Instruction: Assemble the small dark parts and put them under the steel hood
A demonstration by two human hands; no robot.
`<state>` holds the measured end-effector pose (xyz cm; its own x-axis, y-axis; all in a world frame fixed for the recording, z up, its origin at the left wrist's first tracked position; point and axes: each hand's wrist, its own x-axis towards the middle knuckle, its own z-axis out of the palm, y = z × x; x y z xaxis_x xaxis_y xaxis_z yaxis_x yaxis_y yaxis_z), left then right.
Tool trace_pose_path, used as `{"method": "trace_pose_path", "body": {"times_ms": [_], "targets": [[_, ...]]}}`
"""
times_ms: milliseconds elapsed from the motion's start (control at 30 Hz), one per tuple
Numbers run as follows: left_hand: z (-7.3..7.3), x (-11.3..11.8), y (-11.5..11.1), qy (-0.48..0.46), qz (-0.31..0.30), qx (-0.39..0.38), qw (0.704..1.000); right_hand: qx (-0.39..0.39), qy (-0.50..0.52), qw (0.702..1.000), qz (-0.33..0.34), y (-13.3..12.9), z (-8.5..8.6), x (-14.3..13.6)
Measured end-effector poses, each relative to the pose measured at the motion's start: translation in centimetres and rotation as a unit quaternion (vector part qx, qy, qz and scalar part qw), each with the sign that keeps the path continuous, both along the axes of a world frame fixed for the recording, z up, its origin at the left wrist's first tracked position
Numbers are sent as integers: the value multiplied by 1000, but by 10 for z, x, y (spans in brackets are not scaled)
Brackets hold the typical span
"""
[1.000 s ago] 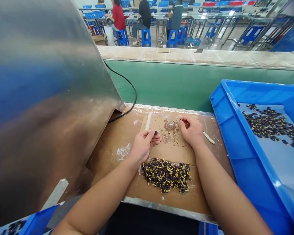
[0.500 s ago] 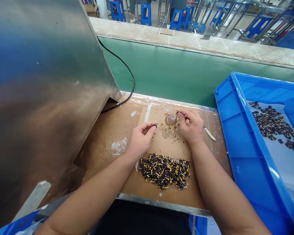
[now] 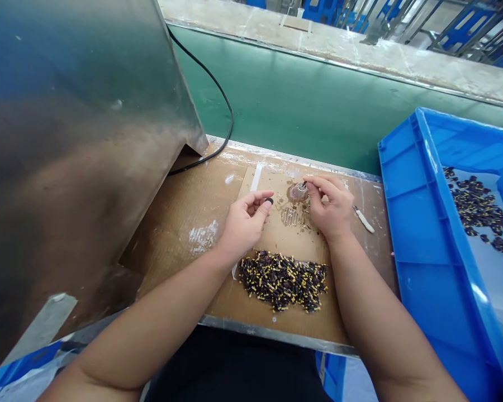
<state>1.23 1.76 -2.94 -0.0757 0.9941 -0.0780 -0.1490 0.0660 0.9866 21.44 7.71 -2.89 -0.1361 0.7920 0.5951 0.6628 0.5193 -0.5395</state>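
- Black round piece (image 3: 269,201), centre of the frame: our left hand (image 3: 243,220) pinches it.
- Our right hand (image 3: 332,207), right of centre, grips a small dark piece (image 3: 304,184) beside the clear cup (image 3: 297,192).
- We judge this a dipping step; the next move calls for a light, steady pinch.

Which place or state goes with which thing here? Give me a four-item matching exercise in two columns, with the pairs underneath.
Column one:
1. left hand
2. black cable
3. blue bin
4. pile of dark, yellow-tipped pieces

Column two:
A. at the right edge of the view
B. on the cardboard, between the forearms
C. pinching a small dark piece
D. curving in front of the green wall

Pairs: 1-C, 2-D, 3-A, 4-B
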Motion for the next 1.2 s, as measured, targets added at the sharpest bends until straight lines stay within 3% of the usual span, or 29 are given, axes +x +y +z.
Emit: {"method": "trace_pose_path", "body": {"times_ms": [700,833,1000,1133,1200], "targets": [[2,0,0,-4,-6,0,1000,12,0,1000,-1,2,-1,0],[0,-1,1,-5,-1,0,1000,47,11,999,-4,1,0,-1],[-3,-1,1,-8,4,5,1000,169,25,981,-87,-5,6,-2],[-3,-1,2,-11,1,9,1000,118,-7,991,-56,-10,10,-6],[-4,-1,2,-10,0,11,1000,136,-5,989,-64,-11,11,-7]]}}
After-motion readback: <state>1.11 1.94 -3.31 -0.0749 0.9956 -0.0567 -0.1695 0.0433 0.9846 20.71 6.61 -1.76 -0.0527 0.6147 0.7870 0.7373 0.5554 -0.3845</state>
